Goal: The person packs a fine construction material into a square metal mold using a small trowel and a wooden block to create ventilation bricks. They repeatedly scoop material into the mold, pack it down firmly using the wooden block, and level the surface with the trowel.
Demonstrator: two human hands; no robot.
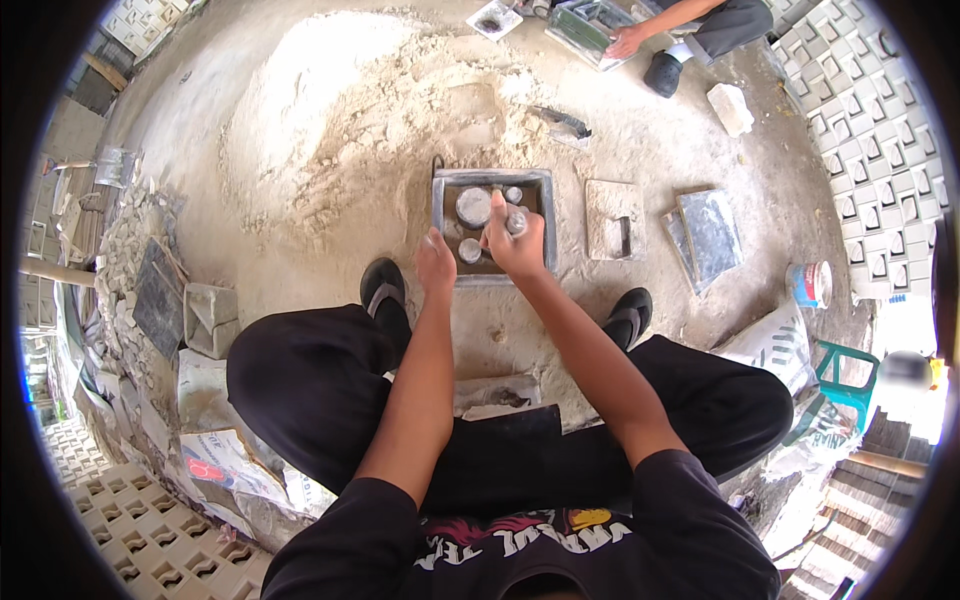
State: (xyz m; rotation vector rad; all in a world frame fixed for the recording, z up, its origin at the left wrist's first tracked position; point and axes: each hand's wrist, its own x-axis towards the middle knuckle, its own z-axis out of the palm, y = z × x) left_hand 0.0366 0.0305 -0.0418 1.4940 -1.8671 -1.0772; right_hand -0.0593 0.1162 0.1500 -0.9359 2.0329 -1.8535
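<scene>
A square grey mould frame (493,175) sits on the sandy ground between my feet. Inside it stand pale round pieces: one wide disc (473,207), a small round piece (514,194) behind and another small round piece (469,250) toward me. My right hand (520,245) is over the frame's right half, its fingers closed round a grey round-ended peg (516,222) with the thumb pointing away from me. The peg's lower part is hidden. At the frame's left wall my left hand (436,264) is closed against the rim, and its fingertips are mostly hidden.
Beyond the frame spreads a heap of pale sand (350,100). A flat dusty block with a slot (612,215) and dark plates (710,235) lie to the right. At the far right another person's hand (626,42) touches a similar box (580,35). Rubble (135,260) lies left.
</scene>
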